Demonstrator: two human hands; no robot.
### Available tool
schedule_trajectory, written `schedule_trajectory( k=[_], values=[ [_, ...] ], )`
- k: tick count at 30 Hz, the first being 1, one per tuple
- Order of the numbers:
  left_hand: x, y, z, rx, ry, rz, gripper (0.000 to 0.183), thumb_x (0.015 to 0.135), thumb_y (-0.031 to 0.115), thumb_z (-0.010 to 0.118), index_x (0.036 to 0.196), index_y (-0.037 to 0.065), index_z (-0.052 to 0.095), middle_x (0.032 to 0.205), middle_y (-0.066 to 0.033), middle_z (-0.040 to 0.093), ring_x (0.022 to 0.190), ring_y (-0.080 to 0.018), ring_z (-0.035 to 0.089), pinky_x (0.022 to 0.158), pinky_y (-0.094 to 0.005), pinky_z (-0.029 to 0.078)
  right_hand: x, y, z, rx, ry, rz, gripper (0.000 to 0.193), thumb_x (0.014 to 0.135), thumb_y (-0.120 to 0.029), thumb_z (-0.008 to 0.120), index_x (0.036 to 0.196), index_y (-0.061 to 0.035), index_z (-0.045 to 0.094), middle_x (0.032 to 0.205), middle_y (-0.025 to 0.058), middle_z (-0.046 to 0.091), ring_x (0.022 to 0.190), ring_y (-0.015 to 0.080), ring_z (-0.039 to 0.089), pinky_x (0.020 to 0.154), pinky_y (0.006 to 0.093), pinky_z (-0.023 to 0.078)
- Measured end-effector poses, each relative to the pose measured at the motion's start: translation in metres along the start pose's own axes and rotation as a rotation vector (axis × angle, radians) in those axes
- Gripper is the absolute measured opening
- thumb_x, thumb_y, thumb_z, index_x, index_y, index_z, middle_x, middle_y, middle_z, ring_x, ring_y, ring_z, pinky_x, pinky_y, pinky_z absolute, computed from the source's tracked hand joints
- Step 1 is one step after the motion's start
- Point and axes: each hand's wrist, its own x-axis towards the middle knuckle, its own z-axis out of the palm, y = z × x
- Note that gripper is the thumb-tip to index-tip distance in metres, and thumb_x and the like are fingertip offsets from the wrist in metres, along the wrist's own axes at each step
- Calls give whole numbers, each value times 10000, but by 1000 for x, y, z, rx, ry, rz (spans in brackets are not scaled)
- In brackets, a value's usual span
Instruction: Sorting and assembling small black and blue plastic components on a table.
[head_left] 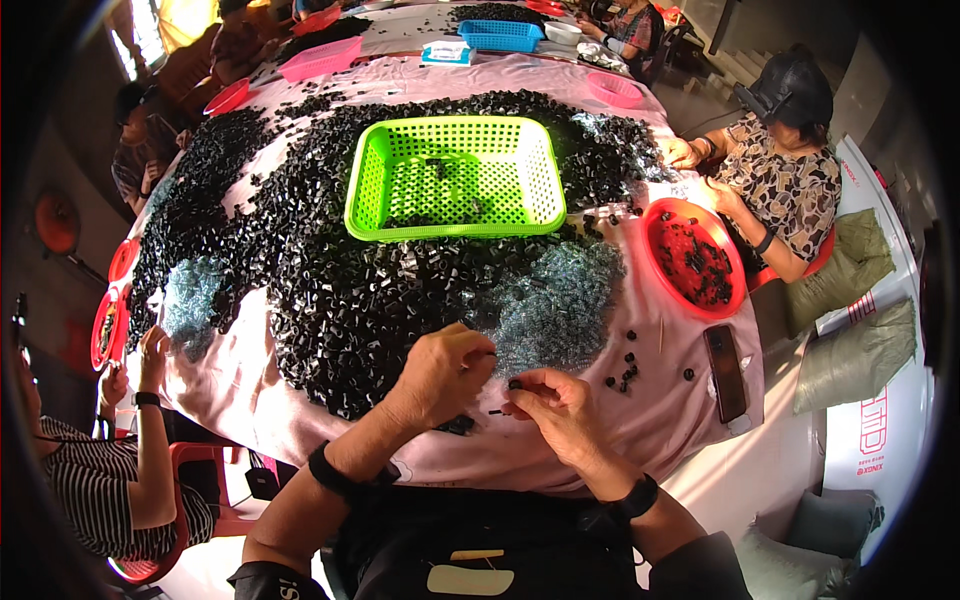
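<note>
The right hand point(560, 408) is closed in a pinch, thumb and index finger gripping a small black part point(515, 385) at the near edge of the table. The left hand point(450, 368) is just to its left and a little farther away, its fingers curled in and its fingertips turned toward the right hand; whether it grips anything, I cannot tell. The two hands are close together but apart. Each arm wears a dark band.

Right beyond the hands is a heap of shiny blue-grey pieces point(555, 305). To the left and farther out spreads a large heap of black parts point(345, 325), covering much of the pale pink cloth point(665, 415). A green basket point(455, 234) rests on the far part of this heap, with a few black pieces inside.

To the right of the hands, some loose black pieces point(627, 375) lie on the cloth, near a thin stick point(661, 336) and a phone point(726, 372). Farther right is a red bowl point(656, 272) with black pieces in it, and beside it sits a person in a patterned top point(790, 165). At the left, a person in a striped top point(150, 490) has a raised hand near a second blue-grey heap point(193, 300). At the far end are a pink basket point(320, 62) and a blue basket point(500, 37).
</note>
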Motion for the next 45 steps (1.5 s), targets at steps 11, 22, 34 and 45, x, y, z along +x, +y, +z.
schedule_trajectory(
  k=[11, 22, 34, 45],
  values=[
    [-10, 27, 8, 1, 44, 138, 115, 848, 30, 673, 947, -21, 703, 856, -152, 659, 740, -296, 674, 628, -359, 553, 0, -6, 8, 102, 14, -3, 163, 933, -24, 654, 1081, 44, 656, 929, 103, 704, 805, 178, 713, 743, 274, 599],
    [-8, 34, 4, 191, 22, 308, 155, 811, 26, 695, 956, -23, 667, 869, -141, 635, 792, -310, 644, 732, -388, 525, -1, -11, 8, 85, 48, -8, 206, 939, -65, 655, 1121, 28, 673, 947, 98, 719, 801, 171, 721, 701, 261, 599],
    [-5, 30, 3, 242, -22, 401, 318, 699, 185, 832, 920, 28, 664, 831, -78, 596, 751, -259, 603, 703, -370, 515, 2, -14, 2, 119, 28, 48, 141, 908, -92, 706, 1006, 8, 726, 841, 35, 715, 725, 56, 635, 655, 201, 514],
    [-12, 27, 9, 232, -18, 347, 257, 743, 226, 776, 842, 48, 620, 808, -80, 565, 759, -264, 602, 700, -377, 533, -1, -13, -3, 142, -61, 214, 242, 986, -229, 623, 1047, -13, 712, 910, 28, 713, 765, 72, 664, 681, 227, 555]
  ],
)
